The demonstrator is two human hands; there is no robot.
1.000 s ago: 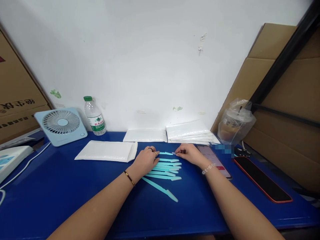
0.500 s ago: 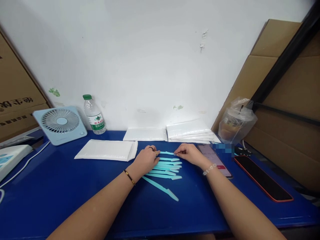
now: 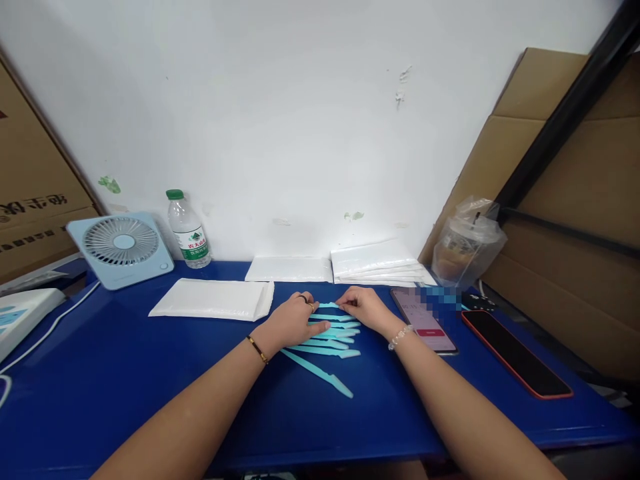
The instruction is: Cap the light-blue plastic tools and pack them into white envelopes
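Several turquoise eyebrow razors (image 3: pixel 333 344) lie in a row on the blue table. The nearest razor (image 3: pixel 320 372) slants away from the others. At the far end of the row, my right hand (image 3: pixel 364 308) pinches the tip of the farthest razor (image 3: pixel 328 305) between thumb and fingers. My left hand (image 3: pixel 296 321) rests over the handle ends, its fingers at the other end of that same razor. The left thumb is stretched out across the razors below, apart from the fingers. The left hand hides most of the handle ends.
A white padded mailer (image 3: pixel 210 299) lies to the left, with more mailers (image 3: pixel 377 263) along the wall. A blue fan (image 3: pixel 123 247) and a water bottle (image 3: pixel 189 230) stand at the back left. Phones (image 3: pixel 515 353) and a bagged drink cup (image 3: pixel 467 247) are on the right.
My left thumb has stretched out to the right over the razors. My right hand has moved slightly left along with the shifting view, still at the farthest razor's tip.
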